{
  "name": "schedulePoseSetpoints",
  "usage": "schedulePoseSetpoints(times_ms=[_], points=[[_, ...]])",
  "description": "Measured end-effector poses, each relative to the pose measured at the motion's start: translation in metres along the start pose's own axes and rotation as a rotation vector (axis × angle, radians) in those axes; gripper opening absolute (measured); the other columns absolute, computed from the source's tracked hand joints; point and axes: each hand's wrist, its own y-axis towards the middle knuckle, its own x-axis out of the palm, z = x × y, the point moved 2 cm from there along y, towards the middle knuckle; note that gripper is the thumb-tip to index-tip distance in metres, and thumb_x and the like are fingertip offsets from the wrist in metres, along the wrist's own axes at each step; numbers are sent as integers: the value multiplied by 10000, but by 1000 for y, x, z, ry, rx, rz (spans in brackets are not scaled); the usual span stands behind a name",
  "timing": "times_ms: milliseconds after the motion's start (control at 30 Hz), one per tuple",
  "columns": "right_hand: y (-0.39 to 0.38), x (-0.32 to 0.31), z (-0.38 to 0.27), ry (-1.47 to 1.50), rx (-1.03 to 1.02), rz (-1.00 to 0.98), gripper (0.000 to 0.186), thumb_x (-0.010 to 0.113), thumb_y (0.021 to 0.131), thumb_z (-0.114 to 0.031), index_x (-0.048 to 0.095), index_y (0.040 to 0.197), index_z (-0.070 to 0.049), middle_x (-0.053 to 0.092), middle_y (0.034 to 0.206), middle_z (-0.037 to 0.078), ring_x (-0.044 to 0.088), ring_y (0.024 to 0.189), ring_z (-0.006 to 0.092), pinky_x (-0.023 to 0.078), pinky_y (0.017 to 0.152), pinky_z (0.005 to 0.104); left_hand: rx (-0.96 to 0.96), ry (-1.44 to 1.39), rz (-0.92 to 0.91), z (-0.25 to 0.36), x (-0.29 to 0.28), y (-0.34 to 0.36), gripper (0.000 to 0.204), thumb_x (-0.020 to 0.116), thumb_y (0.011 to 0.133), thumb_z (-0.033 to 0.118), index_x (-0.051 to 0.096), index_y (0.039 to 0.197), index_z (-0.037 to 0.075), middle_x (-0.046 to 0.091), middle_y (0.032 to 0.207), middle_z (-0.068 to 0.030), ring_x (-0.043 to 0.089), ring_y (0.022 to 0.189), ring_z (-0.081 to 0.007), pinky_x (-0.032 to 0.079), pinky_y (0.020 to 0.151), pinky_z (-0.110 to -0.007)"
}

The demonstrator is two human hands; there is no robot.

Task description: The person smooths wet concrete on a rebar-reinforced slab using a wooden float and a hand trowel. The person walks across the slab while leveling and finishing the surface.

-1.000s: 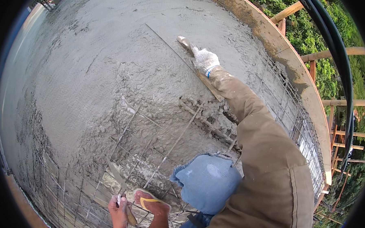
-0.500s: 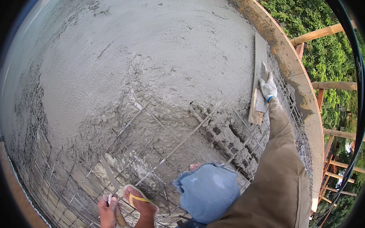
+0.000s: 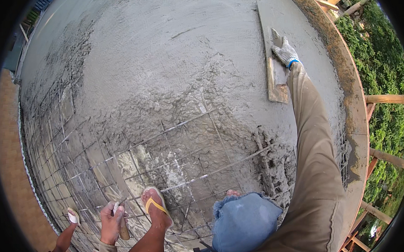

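My right hand, in a pale knit glove with a blue cuff, is closed on the grip of a long flat float. The float lies on wet grey concrete, its bare wooden end toward me. At the lower left my bare left hand is closed around a trowel, whose wooden handle shows below the fingers. I cannot make out its blade clearly. Beneath that hand runs a steel rebar grid, partly buried in rough concrete.
My foot in a yellow-strapped flip-flop stands on the grid beside my denim knee. Another person's sandalled foot is at the left. A curved form edge bounds the right, with timber poles and greenery beyond.
My right hand and the float have moved farther out over the concrete, away from me. The view has shifted, bringing more of the left edge and the other person's leg into sight.
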Motion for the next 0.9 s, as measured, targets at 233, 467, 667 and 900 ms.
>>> schedulePoseSetpoints(times_ms=[233,467,667,900], points=[[2,34,-181,-53,-293,-121,904,602,883,-488,229,1564,-26,550,1384,286,553,1272,418,432,1074,456,75,-56,21,7,-11,9,208,651,988,201,625,1066,10,635,852,-24,621,736,-104,529,603,-275],[-66,82,-360,9,-558,-321,882,589,877,-436,204,1574,-57,605,1324,257,588,1223,398,472,1031,444,77,-164,92,24,-22,4,217,642,989,190,617,1098,4,648,909,-37,630,744,-111,533,599,-267],[-165,103,-419,-10,-761,-484,816,636,887,-306,234,1577,-137,665,1214,219,641,1131,387,519,944,457,122,-209,69,37,-5,12,202,643,983,182,618,1094,14,665,974,-48,636,747,-118,541,606,-269],[-128,79,-311,-100,-581,-220,572,502,951,-198,375,1506,-144,711,1091,182,693,1016,361,552,817,490,97,-152,33,34,13,8,213,645,982,198,622,1089,15,672,981,-47,633,730,-109,540,601,-264]])
